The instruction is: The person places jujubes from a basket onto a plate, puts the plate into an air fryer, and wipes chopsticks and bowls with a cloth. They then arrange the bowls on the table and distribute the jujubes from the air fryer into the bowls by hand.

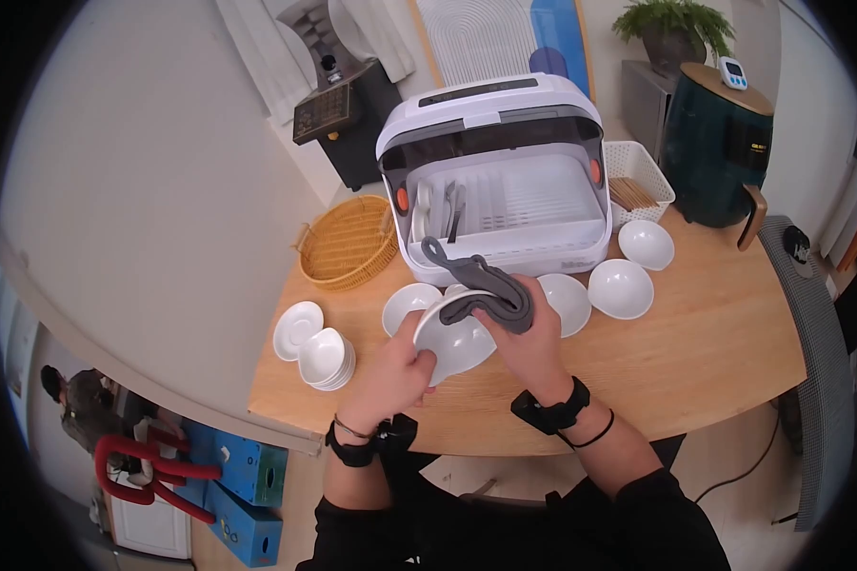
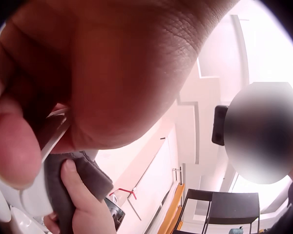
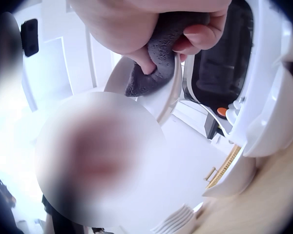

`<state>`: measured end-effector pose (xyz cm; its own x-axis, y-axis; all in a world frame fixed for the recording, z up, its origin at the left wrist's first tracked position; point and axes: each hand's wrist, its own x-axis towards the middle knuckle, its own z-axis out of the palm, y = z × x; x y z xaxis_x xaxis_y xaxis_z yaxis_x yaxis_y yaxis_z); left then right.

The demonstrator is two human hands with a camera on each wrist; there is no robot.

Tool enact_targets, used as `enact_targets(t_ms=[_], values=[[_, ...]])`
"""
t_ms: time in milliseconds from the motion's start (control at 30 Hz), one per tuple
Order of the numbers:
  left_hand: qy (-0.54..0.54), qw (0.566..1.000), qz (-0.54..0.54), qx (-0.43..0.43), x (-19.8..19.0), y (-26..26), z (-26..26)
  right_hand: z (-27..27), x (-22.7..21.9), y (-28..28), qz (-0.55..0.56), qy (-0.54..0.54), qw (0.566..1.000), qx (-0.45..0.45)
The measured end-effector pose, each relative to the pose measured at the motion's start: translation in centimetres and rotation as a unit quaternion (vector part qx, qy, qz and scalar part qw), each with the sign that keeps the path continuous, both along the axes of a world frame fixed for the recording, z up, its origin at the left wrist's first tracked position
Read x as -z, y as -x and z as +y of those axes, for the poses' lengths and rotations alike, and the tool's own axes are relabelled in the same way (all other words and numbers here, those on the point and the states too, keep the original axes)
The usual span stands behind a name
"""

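Where curled, left hand (image 1: pixel 388 379) round bowl (image 1: pixel 461 348)

The cloth (image 1: pixel 495 282) looks matt, the bowl (image 1: pixel 459 348) smooth and glossy.

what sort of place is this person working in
Likely a kitchen or dining area, though possibly a staged one: a white dish cabinet with a slotted rack inside, white bowls around its front, and what looks like a green air fryer nearby.
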<state>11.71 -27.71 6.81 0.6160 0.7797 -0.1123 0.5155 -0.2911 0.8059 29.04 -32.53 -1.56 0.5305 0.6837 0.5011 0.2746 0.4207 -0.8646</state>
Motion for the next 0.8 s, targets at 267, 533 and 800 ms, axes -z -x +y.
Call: enact_targets(t_ms=[267,533,800], values=[[-0.081,0.984,0.000,-0.159,3.0,5.8,13.3,0.1,-1.1,-2.9,0.164,-0.118,0.979,-0.003],[0.103,0.972,0.079,-0.195,4.9,7.1,20.0,0.8,0.1,-2.1,0.214,-0.100,0.971,-0.045],[0.136,0.971,0.061,-0.186,6.2,5.5,21.3,0.2,-0.6,-2.3,0.238,-0.073,0.966,-0.077]])
